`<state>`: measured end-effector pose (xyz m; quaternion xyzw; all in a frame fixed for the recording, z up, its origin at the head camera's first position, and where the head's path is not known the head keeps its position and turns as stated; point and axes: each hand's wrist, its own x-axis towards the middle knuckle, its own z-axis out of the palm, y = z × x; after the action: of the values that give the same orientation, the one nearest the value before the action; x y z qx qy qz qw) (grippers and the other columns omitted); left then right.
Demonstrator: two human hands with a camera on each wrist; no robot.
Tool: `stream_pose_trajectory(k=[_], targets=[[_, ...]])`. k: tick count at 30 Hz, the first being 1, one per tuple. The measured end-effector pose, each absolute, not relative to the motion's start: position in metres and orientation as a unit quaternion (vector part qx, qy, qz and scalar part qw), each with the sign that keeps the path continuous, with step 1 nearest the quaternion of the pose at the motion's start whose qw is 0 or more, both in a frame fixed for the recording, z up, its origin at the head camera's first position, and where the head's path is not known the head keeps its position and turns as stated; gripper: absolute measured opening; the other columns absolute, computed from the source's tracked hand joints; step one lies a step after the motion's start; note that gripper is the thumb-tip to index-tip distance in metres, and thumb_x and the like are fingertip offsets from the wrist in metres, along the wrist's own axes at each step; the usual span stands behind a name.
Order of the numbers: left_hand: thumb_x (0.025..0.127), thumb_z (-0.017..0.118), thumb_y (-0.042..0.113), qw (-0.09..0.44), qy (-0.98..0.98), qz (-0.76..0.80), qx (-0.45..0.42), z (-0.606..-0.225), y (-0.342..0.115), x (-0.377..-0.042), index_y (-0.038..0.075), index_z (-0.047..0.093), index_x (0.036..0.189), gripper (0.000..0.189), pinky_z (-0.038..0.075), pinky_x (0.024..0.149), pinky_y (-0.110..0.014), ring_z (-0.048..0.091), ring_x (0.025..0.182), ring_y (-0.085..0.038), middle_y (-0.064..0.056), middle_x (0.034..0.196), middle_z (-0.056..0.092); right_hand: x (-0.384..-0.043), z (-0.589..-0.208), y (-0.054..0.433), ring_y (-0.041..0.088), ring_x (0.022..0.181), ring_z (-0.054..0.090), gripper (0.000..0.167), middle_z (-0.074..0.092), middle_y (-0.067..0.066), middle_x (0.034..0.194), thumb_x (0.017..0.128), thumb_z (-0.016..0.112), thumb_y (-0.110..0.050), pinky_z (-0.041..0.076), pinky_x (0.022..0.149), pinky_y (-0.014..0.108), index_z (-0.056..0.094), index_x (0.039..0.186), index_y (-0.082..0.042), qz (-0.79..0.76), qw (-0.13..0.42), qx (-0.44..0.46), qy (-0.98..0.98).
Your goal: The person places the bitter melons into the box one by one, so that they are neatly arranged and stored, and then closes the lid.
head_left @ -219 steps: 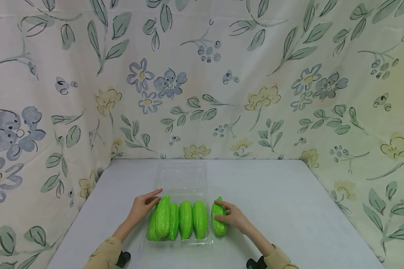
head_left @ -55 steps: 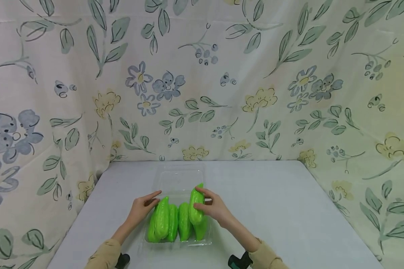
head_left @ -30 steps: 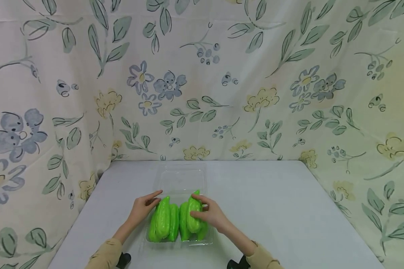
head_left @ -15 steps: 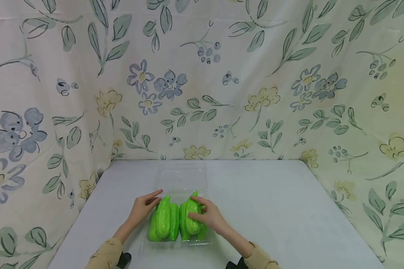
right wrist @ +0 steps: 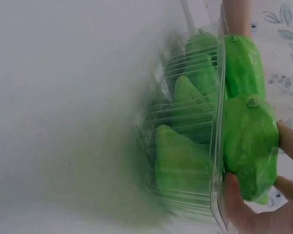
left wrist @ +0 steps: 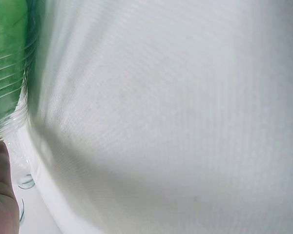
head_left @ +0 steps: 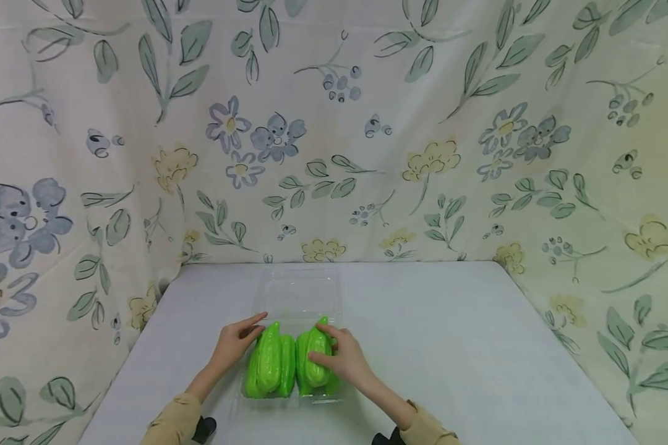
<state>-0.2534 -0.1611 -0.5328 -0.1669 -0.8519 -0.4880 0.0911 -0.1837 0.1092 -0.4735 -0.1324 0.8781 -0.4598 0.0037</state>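
My right hand (head_left: 349, 360) grips a bright green, ridged bitter melon (head_left: 316, 361) between thumb and fingers. That bitter melon lies over others in the right half of a clear plastic clamshell box (head_left: 327, 400). In the right wrist view it stands above the box rim (right wrist: 219, 126), with lower bitter melons (right wrist: 181, 158) showing through the wall. Another bitter melon (head_left: 269, 358) tops the left half. At the box's back left corner, my left hand (head_left: 232, 341) touches the rim with fingers extended. The left wrist view catches only part of this hand (left wrist: 2, 195) against the ribbed wall.
The box's clear lid (head_left: 299, 295) lies folded back behind it on the white table (head_left: 451, 334). Behind the table's far edge hangs a floral curtain (head_left: 334, 136). Dark wrist straps (head_left: 388, 436) show at both sleeves.
The right hand has picked up the bitter melon from the table right of the box and carried it left onto the others inside. Over the last second it shifts slightly left; the left hand stays put.
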Motion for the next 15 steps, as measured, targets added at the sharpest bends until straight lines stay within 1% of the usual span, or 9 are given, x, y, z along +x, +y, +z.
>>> stream_pose_trajectory(k=[6,8,15], targets=[[0.091,0.063,0.013,0.096,-0.857,-0.48,-0.163,-0.5313,-0.1609,-0.2526,0.012,0.063,0.126,0.035,0.052,0.076,-0.014,0.07,0.095,-0.015,-0.011,0.12,0.067,-0.1819,-0.4729,0.1089,0.023,0.085,0.06,0.064,0.056,0.02,0.107,0.081,0.075,-0.032,0.05,0.06,0.024,0.052,0.133,-0.006,-0.45,-0.007,-0.114,0.886],[0.091,0.063,0.013,0.095,-0.856,-0.481,-0.162,-0.5314,-0.1605,-0.2527,0.012,0.063,0.126,0.035,0.051,0.076,-0.013,0.07,0.096,-0.016,-0.011,0.12,0.066,-0.1812,-0.4726,0.1097,0.023,0.085,0.06,0.063,0.056,0.019,0.106,0.081,0.075,-0.032,0.05,0.06,0.025,0.052,0.133,-0.005,-0.454,-0.006,-0.114,0.884],[0.091,0.063,0.013,0.091,-0.854,-0.486,-0.162,-0.532,-0.161,-0.2529,0.012,0.063,0.126,0.035,0.051,0.077,-0.013,0.07,0.096,-0.012,-0.011,0.121,0.066,-0.1811,-0.4725,0.1104,0.023,0.085,0.061,0.061,0.057,0.019,0.105,0.082,0.074,-0.031,0.051,0.061,0.024,0.053,0.132,-0.004,-0.459,-0.004,-0.117,0.881]])
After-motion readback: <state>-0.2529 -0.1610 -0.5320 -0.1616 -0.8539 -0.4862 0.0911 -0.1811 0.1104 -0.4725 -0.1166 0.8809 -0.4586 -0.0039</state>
